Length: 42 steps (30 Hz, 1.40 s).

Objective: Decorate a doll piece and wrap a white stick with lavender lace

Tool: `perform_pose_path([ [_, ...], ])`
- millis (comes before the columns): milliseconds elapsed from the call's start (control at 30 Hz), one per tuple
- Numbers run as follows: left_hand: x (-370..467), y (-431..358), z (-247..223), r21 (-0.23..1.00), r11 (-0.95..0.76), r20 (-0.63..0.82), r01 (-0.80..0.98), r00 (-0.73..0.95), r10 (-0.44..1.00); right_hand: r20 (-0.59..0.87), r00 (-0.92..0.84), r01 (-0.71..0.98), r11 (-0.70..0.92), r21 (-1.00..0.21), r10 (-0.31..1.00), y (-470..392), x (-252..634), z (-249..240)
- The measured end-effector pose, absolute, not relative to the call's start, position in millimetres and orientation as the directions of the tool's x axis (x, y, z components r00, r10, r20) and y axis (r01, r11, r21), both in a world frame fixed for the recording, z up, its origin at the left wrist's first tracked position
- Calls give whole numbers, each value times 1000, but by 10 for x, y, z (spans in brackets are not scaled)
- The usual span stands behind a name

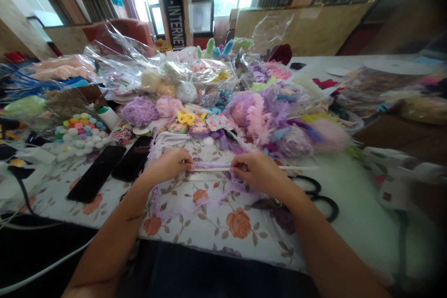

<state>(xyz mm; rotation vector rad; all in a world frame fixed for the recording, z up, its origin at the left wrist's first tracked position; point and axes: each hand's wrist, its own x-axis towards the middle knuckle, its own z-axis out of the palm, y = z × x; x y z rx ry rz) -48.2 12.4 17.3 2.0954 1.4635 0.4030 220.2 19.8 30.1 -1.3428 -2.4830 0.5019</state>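
A thin white stick (211, 169) lies level between my two hands, its right part reaching past the right wrist. My left hand (179, 160) pinches its left end. Closer to the middle of the stick, my right hand (244, 167) has its fingers closed around it. Fuzzy lilac yarn (216, 164) runs along the stick between the hands, and more of it trails over the floral tablecloth (209, 214). Whether the yarn is wound around the stick, I cannot tell. Black-handled scissors (323, 198) lie by my right forearm, partly hidden by it.
Two dark phones (96, 172) lie left of my left hand. Behind the hands is a heap of fluffy yarn (254, 116), plastic bags and pastel pom-poms (82, 130). A white glue gun (394, 177) is at the right. Cables (49, 272) hang at the lower left.
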Motion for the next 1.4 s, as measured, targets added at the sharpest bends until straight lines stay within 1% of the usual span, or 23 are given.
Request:
perform_pose_path([
  [300, -487, 141, 162, 556, -245, -113, 794, 364, 924, 79, -520, 756, 501, -421, 851, 206, 2180, 280],
  [500, -484, 154, 142, 516, -250, -137, 819, 367, 920, 53, -513, 769, 486, -415, 857, 210, 2184, 290],
  [700, -481, 162, 128, 482, -319, -123, 816, 424, 897, 38, -516, 763, 479, -435, 856, 221, 2182, 264],
  [800, -464, 155, 142, 458, -327, -127, 827, 425, 896, 13, -521, 754, 467, -462, 854, 226, 2185, 261],
  [933, -438, 142, 167, 425, -331, -136, 842, 421, 897, -17, -501, 742, 420, -523, 865, 262, 2279, 297],
  [1100, -449, 151, 139, 425, -353, -130, 833, 442, 888, -52, -463, 727, 346, -593, 885, 355, 2556, 380],
  [1233, -443, 149, 140, 430, -368, -112, 824, 454, 884, -120, -443, 748, 293, -596, 888, 402, 2733, 409],
  [1400, -433, 138, 156, 447, -347, -129, 824, 443, 887, -161, -399, 784, 245, -570, 903, 433, 2835, 397],
])
